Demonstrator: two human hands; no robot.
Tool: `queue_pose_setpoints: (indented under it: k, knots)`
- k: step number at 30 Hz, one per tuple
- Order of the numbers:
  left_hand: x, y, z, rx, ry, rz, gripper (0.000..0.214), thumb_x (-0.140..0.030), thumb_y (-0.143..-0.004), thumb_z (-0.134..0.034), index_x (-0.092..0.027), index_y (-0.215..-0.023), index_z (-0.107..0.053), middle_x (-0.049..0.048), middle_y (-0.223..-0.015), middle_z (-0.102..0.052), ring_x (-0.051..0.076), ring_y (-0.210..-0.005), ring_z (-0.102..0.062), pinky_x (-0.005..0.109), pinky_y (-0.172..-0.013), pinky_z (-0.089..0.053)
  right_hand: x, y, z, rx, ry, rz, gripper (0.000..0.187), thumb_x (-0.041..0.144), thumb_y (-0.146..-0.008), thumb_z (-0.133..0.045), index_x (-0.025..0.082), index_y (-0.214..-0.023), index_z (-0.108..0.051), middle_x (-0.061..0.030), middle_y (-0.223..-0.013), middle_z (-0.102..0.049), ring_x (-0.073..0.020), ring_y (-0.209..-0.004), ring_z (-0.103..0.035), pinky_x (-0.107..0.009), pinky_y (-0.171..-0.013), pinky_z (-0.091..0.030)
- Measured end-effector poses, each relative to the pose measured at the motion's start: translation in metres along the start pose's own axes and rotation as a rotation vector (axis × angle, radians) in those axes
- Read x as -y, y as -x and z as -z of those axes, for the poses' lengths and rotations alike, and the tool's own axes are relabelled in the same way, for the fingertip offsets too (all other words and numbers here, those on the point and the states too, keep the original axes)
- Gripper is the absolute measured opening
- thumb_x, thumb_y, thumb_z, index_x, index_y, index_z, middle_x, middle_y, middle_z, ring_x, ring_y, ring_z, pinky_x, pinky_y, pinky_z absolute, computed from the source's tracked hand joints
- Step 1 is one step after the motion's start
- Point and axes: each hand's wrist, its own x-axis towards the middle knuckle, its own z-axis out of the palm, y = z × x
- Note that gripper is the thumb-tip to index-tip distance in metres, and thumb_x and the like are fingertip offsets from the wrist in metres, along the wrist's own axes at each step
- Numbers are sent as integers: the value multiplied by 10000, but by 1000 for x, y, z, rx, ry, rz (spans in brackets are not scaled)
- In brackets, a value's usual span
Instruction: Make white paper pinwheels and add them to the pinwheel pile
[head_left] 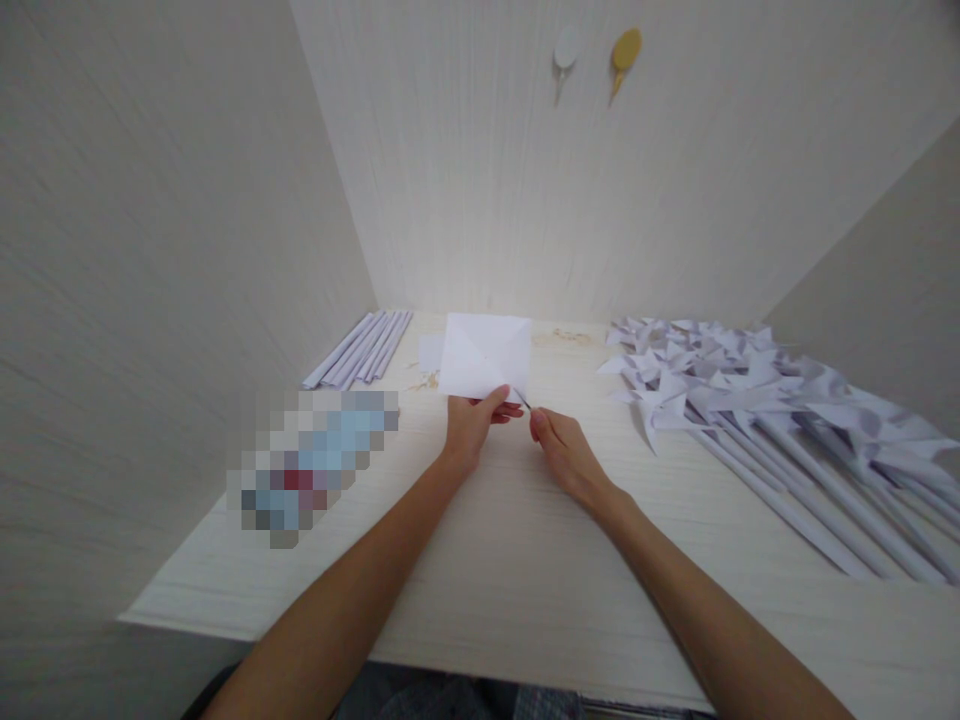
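A white square of paper (486,352) with diagonal creases is raised above the middle of the table. My left hand (474,425) pinches its near edge, thumb on top and fingers underneath. At the paper's near right corner, my right hand (562,440) is closed around a small pair of scissors (526,404). Only a thin dark part of the scissors shows, touching the paper's corner; the handles are hidden in my fingers.
Several rolled paper sticks (366,348) lie at the back left. Paper pinwheels on sticks (720,375) are heaped at the right. Another paper piece (430,353) lies behind my left hand. A blurred-out object (322,465) is at the left. Two hooks (626,50) hang on the back wall.
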Motion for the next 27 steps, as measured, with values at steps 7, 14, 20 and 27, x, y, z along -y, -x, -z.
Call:
queue_pose_setpoints:
  k: [7, 14, 20, 27]
  knots:
    - [0, 1, 0, -4, 1, -4, 97, -193, -613, -592, -105, -585, -560, 30, -501, -610, 119, -453, -579, 210, -467, -417, 0, 1, -1, 3, -1, -3, 373, 402, -827, -188, 209, -536, -320, 2, -516, -424, -128, -509, -387, -256, -516, -302]
    - [-1, 1, 0, -3, -2, -1, 104, -201, -616, -588, -106, -580, -564, 28, -492, -608, 123, -456, -579, 216, -475, -417, 0, 1, 0, 10, 12, -1, 380, 407, -831, -186, 210, -535, -321, 2, -513, -425, -127, -505, -385, -255, -513, -304]
    - [-2, 1, -1, -1, -8, 3, 100, -196, -615, -587, -107, -576, -564, 28, -485, -605, 119, -453, -578, 208, -472, -416, 0, 1, 0, 14, 21, -15, 379, 407, -830, -186, 209, -540, -329, 1, -516, -422, -131, -511, -385, -258, -517, -299]
    - [0, 0, 0, 1, -13, -5, 105, -209, -610, -595, -111, -591, -562, 28, -497, -612, 125, -456, -581, 220, -479, -422, 1, 1, 0, 9, 32, -4, 383, 402, -836, -186, 208, -537, -326, 0, -516, -428, -128, -509, -383, -255, -514, -303]
